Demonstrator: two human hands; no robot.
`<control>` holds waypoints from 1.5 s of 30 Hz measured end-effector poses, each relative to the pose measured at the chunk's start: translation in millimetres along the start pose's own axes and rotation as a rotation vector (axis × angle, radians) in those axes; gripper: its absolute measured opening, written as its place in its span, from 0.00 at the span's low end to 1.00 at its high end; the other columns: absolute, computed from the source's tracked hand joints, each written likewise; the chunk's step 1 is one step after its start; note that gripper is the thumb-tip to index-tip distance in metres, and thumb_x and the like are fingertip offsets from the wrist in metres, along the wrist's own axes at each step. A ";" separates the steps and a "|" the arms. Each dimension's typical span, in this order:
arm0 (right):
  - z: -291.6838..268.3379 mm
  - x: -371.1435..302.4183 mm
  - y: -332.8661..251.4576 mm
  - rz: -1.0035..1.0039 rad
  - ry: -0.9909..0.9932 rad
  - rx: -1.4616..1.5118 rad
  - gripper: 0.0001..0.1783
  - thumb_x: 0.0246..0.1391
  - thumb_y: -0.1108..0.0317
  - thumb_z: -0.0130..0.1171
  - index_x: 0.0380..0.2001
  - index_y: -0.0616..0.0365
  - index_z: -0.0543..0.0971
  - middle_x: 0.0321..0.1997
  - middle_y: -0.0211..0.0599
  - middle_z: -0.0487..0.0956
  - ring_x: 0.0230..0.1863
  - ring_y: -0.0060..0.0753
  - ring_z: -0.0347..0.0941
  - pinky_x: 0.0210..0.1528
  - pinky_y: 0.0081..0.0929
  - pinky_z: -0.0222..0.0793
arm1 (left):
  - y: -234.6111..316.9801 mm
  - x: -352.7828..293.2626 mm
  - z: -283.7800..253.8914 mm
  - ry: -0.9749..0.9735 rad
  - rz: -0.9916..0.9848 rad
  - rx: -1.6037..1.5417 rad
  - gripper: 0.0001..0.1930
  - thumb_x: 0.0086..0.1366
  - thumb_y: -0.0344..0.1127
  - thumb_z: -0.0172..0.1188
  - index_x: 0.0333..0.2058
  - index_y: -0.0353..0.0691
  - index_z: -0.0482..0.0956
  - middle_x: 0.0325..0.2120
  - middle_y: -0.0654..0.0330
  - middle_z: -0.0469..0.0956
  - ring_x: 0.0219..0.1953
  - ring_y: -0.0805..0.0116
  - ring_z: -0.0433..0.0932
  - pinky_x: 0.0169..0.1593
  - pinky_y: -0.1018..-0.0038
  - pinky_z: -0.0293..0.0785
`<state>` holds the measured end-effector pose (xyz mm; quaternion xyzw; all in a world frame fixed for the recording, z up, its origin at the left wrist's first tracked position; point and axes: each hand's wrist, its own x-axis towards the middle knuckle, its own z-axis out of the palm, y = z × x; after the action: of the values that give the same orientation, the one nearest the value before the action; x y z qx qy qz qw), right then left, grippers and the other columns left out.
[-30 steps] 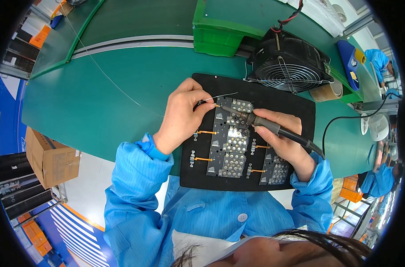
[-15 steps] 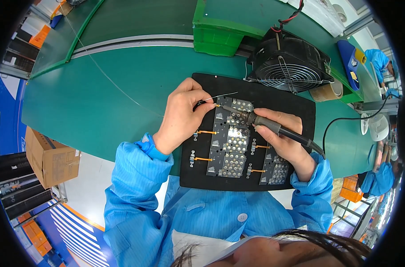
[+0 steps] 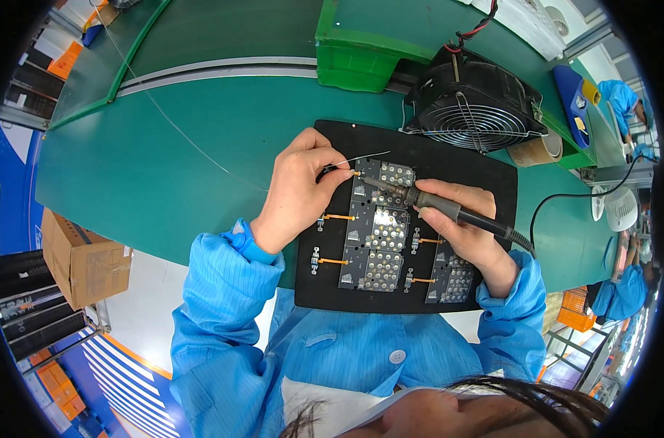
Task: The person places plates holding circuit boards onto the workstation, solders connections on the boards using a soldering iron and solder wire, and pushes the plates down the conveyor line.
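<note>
My right hand is closed around the dark handle of a soldering iron. Its tip points left, over the upper left corner of a black circuit board with rows of round silver pads. My left hand is closed in a pinch by that corner. From its fingers a thin solder wire sticks out to the right. A small orange strip end shows at the fingertips; the rest is hidden by the hand. Similar orange flex strips with small connectors join the board's left edge lower down.
The boards lie on a black mat on a green table. A second board group is under my right wrist. A black fan with a wire guard stands beyond the mat, beside a green bin. The iron's cord runs right.
The soldering iron has shifted very slightly, its tip a little nearer to me. My left hand and the boards stay where they were.
</note>
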<state>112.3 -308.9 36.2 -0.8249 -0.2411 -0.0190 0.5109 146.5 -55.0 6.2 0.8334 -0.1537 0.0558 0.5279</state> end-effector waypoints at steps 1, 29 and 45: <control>-0.3 -0.3 -0.4 0.001 0.005 0.003 0.19 0.48 0.68 0.68 0.43 0.64 0.81 0.32 0.45 0.83 0.29 0.35 0.81 0.32 0.25 0.75 | 0.1 0.0 0.1 0.000 0.003 -0.001 0.07 0.48 0.20 0.69 0.28 0.34 0.82 0.26 0.65 0.67 0.21 0.78 0.59 0.24 0.78 0.56; -120.7 -79.5 31.3 0.070 0.802 -0.794 0.17 0.55 0.73 0.63 0.49 0.62 0.79 0.39 0.44 0.82 0.40 0.25 0.79 0.43 0.22 0.72 | 31.6 -49.1 -34.5 0.228 0.060 0.237 0.06 0.50 0.20 0.66 0.27 0.37 0.80 0.35 0.60 0.71 0.38 0.64 0.69 0.41 0.71 0.67; 9.8 -44.9 -36.9 -0.197 -0.006 -0.114 0.19 0.44 0.72 0.69 0.42 0.67 0.80 0.24 0.42 0.80 0.20 0.35 0.76 0.23 0.27 0.69 | 51.7 -71.3 -30.8 0.122 0.229 0.542 0.08 0.46 0.19 0.66 0.25 0.37 0.79 0.39 0.57 0.72 0.50 0.53 0.69 0.49 0.62 0.67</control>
<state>55.2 -304.2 49.8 -0.8249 -0.3210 -0.0805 0.4583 64.8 -33.7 46.0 0.9164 -0.1943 0.2038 0.2845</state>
